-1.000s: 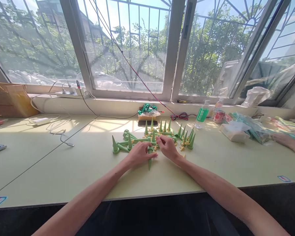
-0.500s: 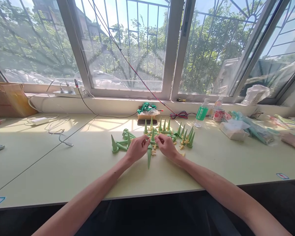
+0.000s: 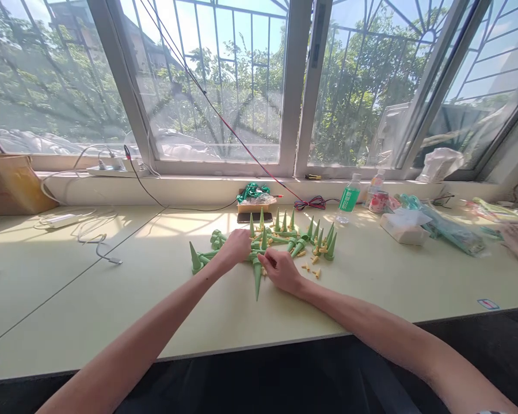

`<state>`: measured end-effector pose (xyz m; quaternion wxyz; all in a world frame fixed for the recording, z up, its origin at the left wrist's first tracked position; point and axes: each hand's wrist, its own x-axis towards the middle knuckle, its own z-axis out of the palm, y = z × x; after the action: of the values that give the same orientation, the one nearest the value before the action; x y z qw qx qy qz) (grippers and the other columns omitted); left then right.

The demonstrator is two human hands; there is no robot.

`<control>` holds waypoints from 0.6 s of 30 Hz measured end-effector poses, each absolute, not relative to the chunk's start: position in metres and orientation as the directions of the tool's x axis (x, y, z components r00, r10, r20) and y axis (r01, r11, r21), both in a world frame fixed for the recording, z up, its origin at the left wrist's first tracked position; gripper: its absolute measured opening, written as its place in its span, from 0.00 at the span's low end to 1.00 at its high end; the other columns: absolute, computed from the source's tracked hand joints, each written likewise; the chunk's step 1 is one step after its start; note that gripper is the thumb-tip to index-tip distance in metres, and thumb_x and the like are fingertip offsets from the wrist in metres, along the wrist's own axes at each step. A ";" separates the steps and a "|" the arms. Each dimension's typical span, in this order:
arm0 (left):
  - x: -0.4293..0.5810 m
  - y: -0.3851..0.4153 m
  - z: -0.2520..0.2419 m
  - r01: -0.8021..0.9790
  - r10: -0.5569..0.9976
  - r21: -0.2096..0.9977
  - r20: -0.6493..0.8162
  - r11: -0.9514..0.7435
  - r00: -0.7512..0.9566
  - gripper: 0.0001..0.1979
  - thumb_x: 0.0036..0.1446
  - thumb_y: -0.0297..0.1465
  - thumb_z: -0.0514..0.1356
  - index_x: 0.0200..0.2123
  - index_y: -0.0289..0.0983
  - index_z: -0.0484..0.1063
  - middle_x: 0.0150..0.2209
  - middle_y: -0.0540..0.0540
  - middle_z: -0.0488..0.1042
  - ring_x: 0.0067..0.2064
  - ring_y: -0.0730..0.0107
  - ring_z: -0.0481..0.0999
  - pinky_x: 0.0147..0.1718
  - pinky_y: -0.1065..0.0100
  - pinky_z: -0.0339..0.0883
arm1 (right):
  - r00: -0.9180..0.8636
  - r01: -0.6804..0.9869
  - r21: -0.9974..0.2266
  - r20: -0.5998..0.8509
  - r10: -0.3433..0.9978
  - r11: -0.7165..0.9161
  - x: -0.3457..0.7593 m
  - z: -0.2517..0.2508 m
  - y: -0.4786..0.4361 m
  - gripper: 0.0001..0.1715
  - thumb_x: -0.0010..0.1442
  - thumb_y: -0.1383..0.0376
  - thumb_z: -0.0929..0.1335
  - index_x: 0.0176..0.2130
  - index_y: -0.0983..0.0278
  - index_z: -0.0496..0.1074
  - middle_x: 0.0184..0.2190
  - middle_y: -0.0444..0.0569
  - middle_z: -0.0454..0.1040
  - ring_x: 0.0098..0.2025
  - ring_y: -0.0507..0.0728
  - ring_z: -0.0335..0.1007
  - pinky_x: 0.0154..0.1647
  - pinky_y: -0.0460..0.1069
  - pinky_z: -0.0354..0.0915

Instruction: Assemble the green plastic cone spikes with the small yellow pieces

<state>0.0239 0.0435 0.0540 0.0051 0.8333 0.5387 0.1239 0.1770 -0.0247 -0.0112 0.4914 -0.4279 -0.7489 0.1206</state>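
Several green plastic cone-shaped spikes (image 3: 257, 282) lie or stand in a cluster at the middle of the table, with small yellow plastic T-shaped pieces (image 3: 316, 273) scattered among them. My left hand (image 3: 237, 247) reaches over the left part of the cluster, its back towards me and its fingertips hidden. At the front of the cluster, my right hand (image 3: 281, 268) has its fingers curled and pinched beside the collar of the spike that points towards me. Whatever is in that pinch is too small or covered to make out.
Behind the cluster lie a dark phone (image 3: 254, 218) and a small box (image 3: 254, 206) of green items. A bottle (image 3: 349, 198), a can (image 3: 379, 202) and a tissue pack (image 3: 404, 226) stand to the right. Another person's hand (image 3: 517, 240) is at the far right. White cables (image 3: 97, 244) lie left.
My left hand has moved away from my right, up and left over the spikes, its fingers turned out of sight. My right hand stays near the front spike, slightly lower. The view has shifted slightly.
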 end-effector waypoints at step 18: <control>0.043 0.099 0.052 0.968 0.972 0.085 0.041 -0.235 0.232 0.10 0.47 0.23 0.63 0.36 0.31 0.76 0.35 0.33 0.77 0.37 0.53 0.79 0.30 0.67 0.68 | -0.326 0.650 -0.408 0.612 0.720 0.641 0.171 -0.012 -0.027 0.20 0.67 0.63 0.62 0.24 0.62 0.56 0.20 0.41 0.59 0.24 0.50 0.51 0.27 0.46 0.49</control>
<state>0.0429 0.0985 0.0517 0.0206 0.7847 0.6181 0.0424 0.1711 -0.0273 -0.0120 0.3995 -0.4215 -0.8129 0.0441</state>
